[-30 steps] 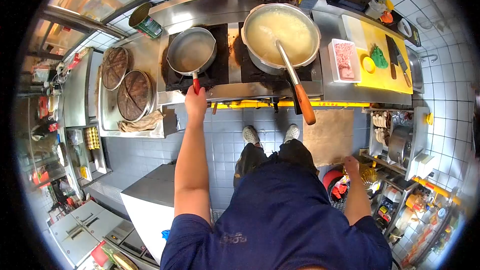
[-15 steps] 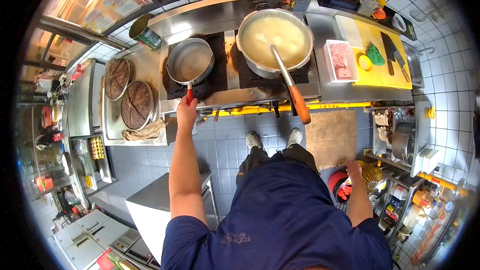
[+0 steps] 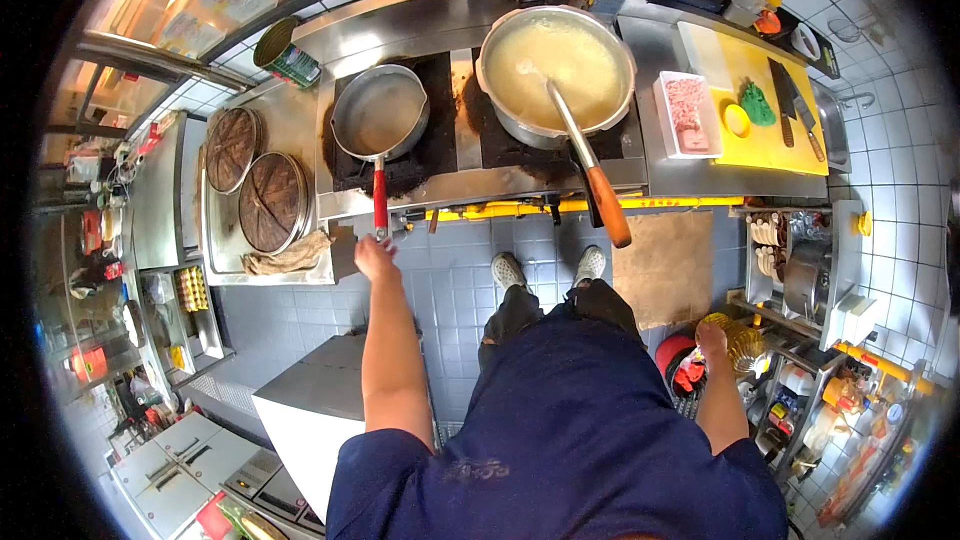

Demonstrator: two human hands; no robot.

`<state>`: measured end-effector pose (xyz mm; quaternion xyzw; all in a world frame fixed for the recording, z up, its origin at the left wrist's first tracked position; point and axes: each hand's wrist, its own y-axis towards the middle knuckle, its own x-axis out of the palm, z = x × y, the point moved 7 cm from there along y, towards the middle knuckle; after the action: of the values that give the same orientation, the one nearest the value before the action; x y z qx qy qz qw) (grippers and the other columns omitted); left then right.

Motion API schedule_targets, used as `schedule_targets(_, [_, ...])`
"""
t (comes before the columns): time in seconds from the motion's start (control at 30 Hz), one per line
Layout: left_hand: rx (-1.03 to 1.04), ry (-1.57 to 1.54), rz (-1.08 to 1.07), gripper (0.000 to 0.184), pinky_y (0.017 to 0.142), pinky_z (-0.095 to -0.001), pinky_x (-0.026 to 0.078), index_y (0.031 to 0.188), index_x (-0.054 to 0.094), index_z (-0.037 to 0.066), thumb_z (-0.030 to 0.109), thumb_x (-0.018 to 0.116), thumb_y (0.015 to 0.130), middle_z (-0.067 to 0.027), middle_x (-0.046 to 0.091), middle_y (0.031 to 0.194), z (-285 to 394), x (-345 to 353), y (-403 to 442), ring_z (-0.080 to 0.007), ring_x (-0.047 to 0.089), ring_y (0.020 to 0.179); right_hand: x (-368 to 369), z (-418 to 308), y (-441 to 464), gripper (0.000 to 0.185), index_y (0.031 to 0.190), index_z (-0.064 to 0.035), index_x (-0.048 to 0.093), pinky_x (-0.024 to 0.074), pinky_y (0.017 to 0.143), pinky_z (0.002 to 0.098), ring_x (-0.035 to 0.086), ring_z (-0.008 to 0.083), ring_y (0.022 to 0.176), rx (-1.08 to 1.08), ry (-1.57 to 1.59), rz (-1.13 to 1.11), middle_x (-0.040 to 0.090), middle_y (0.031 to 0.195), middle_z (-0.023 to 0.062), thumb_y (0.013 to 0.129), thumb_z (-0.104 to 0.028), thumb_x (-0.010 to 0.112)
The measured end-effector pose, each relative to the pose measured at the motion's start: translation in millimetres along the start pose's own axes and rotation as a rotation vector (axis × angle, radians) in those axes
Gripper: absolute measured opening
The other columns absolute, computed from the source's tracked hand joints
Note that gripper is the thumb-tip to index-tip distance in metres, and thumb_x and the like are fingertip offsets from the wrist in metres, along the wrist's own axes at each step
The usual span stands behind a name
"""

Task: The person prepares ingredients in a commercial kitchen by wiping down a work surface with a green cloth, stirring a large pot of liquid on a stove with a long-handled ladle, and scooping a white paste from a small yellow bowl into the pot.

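My left hand (image 3: 375,258) is just off the end of the red handle of a saucepan (image 3: 380,108), with its fingers apart and nothing held. The saucepan sits on the left burner; its inside looks greyish and cloudy. Beside it on the right burner stands a large pot (image 3: 520,125) of pale, cloudy, yellowish liquid. A ladle (image 3: 585,152) with a wooden handle leans in that pot, its handle jutting over the front edge. My right hand (image 3: 712,338) hangs low at my side near a gold wire basket (image 3: 740,345); its fingers cannot be made out clearly.
Right of the stove are a white tub of pinkish minced meat (image 3: 686,105), a yellow cutting board (image 3: 765,145), a green cloth (image 3: 757,104) and knives (image 3: 785,100). Two round dark lids (image 3: 272,202) and a rag (image 3: 287,257) lie at left. A white-sided cabinet (image 3: 310,430) stands behind me.
My left hand has let go of the saucepan's red handle and drawn back towards me. The saucepan stays on its burner. My right hand hangs in about the same place.
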<state>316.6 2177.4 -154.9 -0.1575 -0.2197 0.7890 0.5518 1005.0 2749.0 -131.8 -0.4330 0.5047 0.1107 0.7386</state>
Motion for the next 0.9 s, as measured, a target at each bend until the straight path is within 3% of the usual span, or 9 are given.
schedule_targets(0.07, [0.045, 0.114, -0.143, 0.024, 0.055, -0.033, 0.053, 0.11, 0.056, 0.001, 0.017, 0.049, 0.095, -0.0103, 0.06, 0.097, -76, -12, 46, -0.0218, 0.064, 0.076, -12, 9, -14, 0.016, 0.082, -0.0095, 0.071, 0.0543, 0.075, 0.0451, 0.068, 0.0328, 0.082, 0.246, 0.325, 0.04, 0.069, 0.082, 0.0127, 0.081, -0.022, 0.06])
schedule_targets(0.2, [0.022, 0.325, -0.32, 0.022, 0.065, -0.0347, 0.057, 0.11, 0.054, -0.001, 0.012, 0.056, 0.093, -0.011, 0.061, 0.1, -125, 20, 44, -0.0241, 0.065, 0.08, -42, -4, -44, 0.022, 0.09, -0.0081, 0.069, 0.0526, 0.062, 0.0426, 0.066, 0.0324, 0.072, -0.344, -0.108, 0.286, 0.068, 0.078, 0.0112, 0.09, -0.024, 0.054])
schedule_targets(0.27, [0.094, 0.543, -0.42, 0.026, 0.073, -0.039, 0.058, 0.115, 0.052, -0.003, 0.014, 0.056, 0.095, -0.0125, 0.061, 0.105, -104, 43, 24, -0.0267, 0.065, 0.087, 26, 69, -44, 0.025, 0.086, -0.0088, 0.066, 0.0464, 0.045, 0.0349, 0.061, 0.0208, 0.055, 0.065, 0.407, 0.118, 0.064, 0.071, 0.0084, 0.096, -0.023, 0.048])
schedule_targets(0.3, [0.094, 0.605, -0.422, 0.028, 0.076, -0.0425, 0.058, 0.118, 0.051, -0.004, 0.015, 0.054, 0.097, -0.0136, 0.061, 0.109, -99, 49, 22, -0.0287, 0.065, 0.093, 8, 65, -49, 0.025, 0.086, -0.0089, 0.066, 0.0449, 0.042, 0.033, 0.059, 0.0183, 0.053, 0.031, 0.378, 0.127, 0.063, 0.07, 0.0079, 0.096, -0.023, 0.048])
schedule_targets(0.33, [0.094, 0.667, -0.426, 0.03, 0.08, -0.046, 0.058, 0.12, 0.05, -0.004, 0.016, 0.052, 0.099, -0.0148, 0.061, 0.112, -95, 55, 20, -0.0306, 0.065, 0.098, 5, 70, -57, 0.023, 0.091, -0.0089, 0.065, 0.0439, 0.042, 0.032, 0.058, 0.017, 0.053, 0.242, 0.521, 0.089, 0.062, 0.07, 0.0069, 0.096, -0.024, 0.049])
schedule_targets(0.4, [-0.503, -0.203, -0.048, 0.031, 0.08, -0.0506, 0.058, 0.124, 0.049, -0.003, 0.017, 0.046, 0.101, -0.016, 0.061, 0.114, -122, 66, 22, -0.0333, 0.065, 0.102, -3, 78, -84, 0.024, 0.102, -0.009, 0.064, 0.0418, 0.042, 0.0301, 0.056, 0.0144, 0.053, 0.695, 0.822, 0.109, 0.058, 0.068, 0.0047, 0.096, -0.028, 0.051])
schedule_targets(0.47, [-0.557, -0.318, -0.128, 0.034, 0.079, -0.053, 0.057, 0.127, 0.047, -0.002, 0.021, 0.038, 0.104, -0.0189, 0.062, 0.11, -137, 76, 38, -0.0367, 0.066, 0.094, -63, 34, -101, 0.026, 0.11, -0.0095, 0.062, 0.0392, 0.041, 0.029, 0.053, 0.0136, 0.052, 0.826, 0.817, -0.068, 0.057, 0.068, 0.0036, 0.096, -0.03, 0.054])
schedule_targets(0.57, [-0.588, -0.382, -0.119, 0.031, 0.076, -0.0483, 0.058, 0.123, 0.049, -0.001, 0.019, 0.036, 0.104, -0.0173, 0.063, 0.103, -141, 83, 45, -0.0329, 0.066, 0.079, -56, 29, -122, 0.026, 0.113, -0.0096, 0.062, 0.0366, 0.041, 0.028, 0.049, 0.0131, 0.049, 0.879, 0.862, -0.09, 0.058, 0.069, 0.0036, 0.097, -0.029, 0.055])
schedule_targets(0.9, [-0.728, -0.535, -0.107, 0.03, 0.078, -0.0412, 0.059, 0.108, 0.058, -0.001, 0.016, 0.034, 0.101, -0.0156, 0.064, 0.09, -154, 83, 64, -0.0253, 0.062, 0.07, -47, -3, -152, 0.027, 0.113, -0.0084, 0.061, 0.0371, 0.042, 0.0286, 0.047, 0.0123, 0.048, 1.034, 1.001, -0.234, 0.055, 0.068, 0.0027, 0.097, -0.028, 0.053])
